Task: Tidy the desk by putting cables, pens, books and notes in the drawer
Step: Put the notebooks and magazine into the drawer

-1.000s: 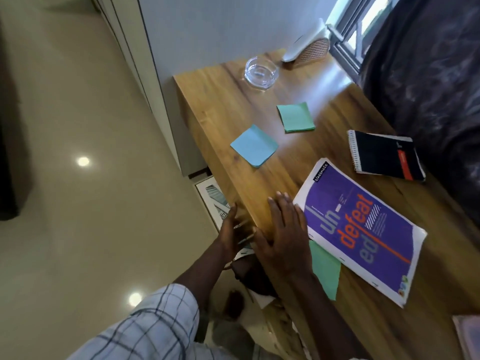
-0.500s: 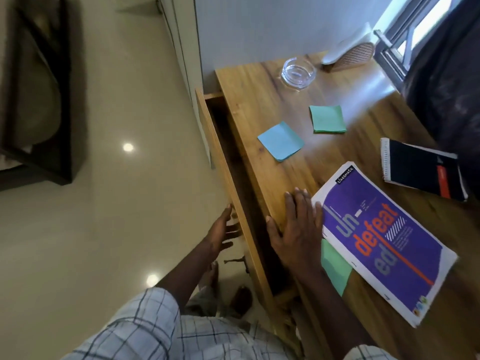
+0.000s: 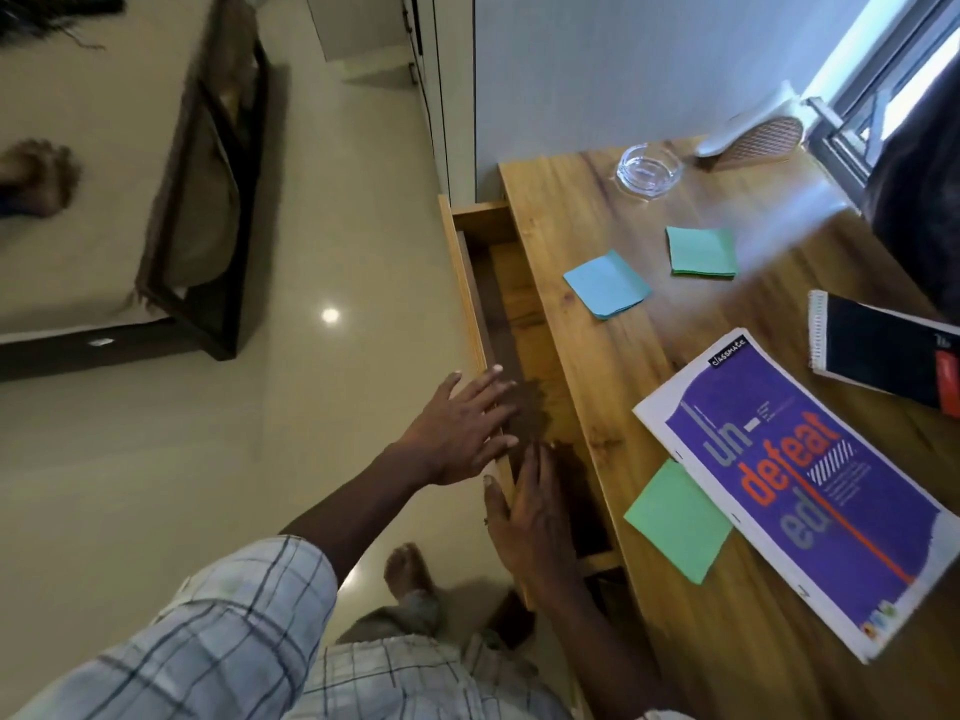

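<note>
1. A wooden desk (image 3: 727,324) is seen along the right side, set against a grey wall beside a window.
2. A drawer (image 3: 524,324) is seen pulled out from the desk's left edge; its wooden floor is visible and nothing can be made out lying on the exposed part.
3. A purple notebook (image 3: 810,491) with orange lettering is laid flat on the desk near its front, angled to the edge.
4. A black spiral-bound notebook (image 3: 883,350) is placed further right, close to the purple one but apart from it.
5. The left hand (image 3: 462,433) is held flat over the drawer's front panel, fingers spread apart and extended, nothing gripped.
6. The right hand (image 3: 535,517) is placed at the drawer's front rim, fingers straight and close together, pointing into the drawer; nothing is held. Whether the rim is actually touched cannot be told.
7. A green sticky note pad (image 3: 675,522) is tucked partly under the purple notebook's near corner.
8. A blue sticky note pad (image 3: 608,285) is laid near the desk's left edge, just beside the open drawer.
9. A second green note pad (image 3: 701,252) is set a little beyond it.
10. A glass ashtray (image 3: 649,168) is stood near the wall.
</note>
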